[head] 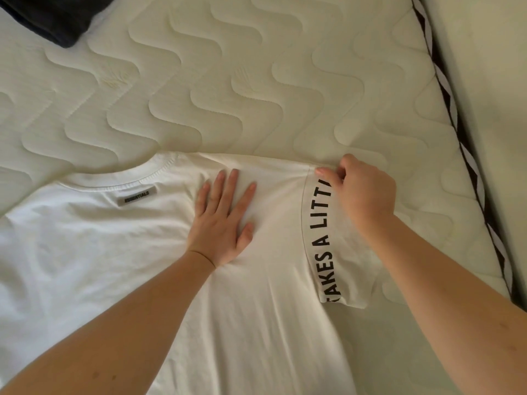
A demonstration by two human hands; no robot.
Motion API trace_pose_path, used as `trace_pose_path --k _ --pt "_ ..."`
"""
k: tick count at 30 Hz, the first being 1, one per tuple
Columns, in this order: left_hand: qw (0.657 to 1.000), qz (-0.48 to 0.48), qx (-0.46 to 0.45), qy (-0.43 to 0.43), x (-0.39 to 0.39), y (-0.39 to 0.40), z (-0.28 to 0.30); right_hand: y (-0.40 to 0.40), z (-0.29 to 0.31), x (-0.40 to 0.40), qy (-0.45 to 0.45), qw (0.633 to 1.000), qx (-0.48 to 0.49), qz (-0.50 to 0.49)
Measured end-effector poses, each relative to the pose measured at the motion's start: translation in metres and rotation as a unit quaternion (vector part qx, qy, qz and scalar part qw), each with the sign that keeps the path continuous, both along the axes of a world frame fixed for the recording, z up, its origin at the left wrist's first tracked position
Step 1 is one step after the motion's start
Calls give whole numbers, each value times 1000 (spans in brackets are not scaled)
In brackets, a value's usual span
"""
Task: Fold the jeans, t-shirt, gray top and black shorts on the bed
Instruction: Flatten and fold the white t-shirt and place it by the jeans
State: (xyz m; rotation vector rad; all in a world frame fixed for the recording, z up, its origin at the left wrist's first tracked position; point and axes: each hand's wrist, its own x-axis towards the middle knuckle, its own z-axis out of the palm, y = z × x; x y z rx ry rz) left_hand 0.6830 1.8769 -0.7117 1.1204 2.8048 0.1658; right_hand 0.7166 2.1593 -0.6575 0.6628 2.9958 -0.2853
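While the white t-shirt (119, 252) lies spread face down on the quilted mattress (228, 81), collar toward the far side and hem running back toward the person, the thing that matters is its right sleeve (350, 252). That sleeve sticks out to the person's right, close to the mattress edge with its black-and-white piping (467, 155), and a band of black lettering (328, 240) runs along the shoulder seam. The shirt's long axis runs away from the person, so I'd judge the fold will bring the sleeve inward, across toward the left.

Both hands are on the shirt, each on its own side of that seam. The left hand (222, 223) lies flat, fingers straight and slightly spread, palm pressing the cloth just inside the shoulder, between the collar label (137, 197) and the lettering. The right hand (362, 189) is the nearer to the sleeve: its fingers are curled and pinch the fabric at the top of the shoulder seam, right at the upper end of the lettering. It looks like 1 hand anchors and the other is set to pull.

Well apart, at the far left corner, a dark garment (54, 18) sits bunched; I can't tell which 1 it is.
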Motion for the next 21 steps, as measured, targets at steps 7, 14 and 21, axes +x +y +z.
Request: trace_pose_path --k 7,14,21 --pt "1000 -6 -7 -1 0 0 -1 18 15 15 -29 997 -49 51" --pt "1000 -2 -11 -9 0 0 0 63 39 62 -192 959 -207 20" --pt "1000 -3 -16 2 0 0 -3 65 37 85 -54 990 -61 -118"
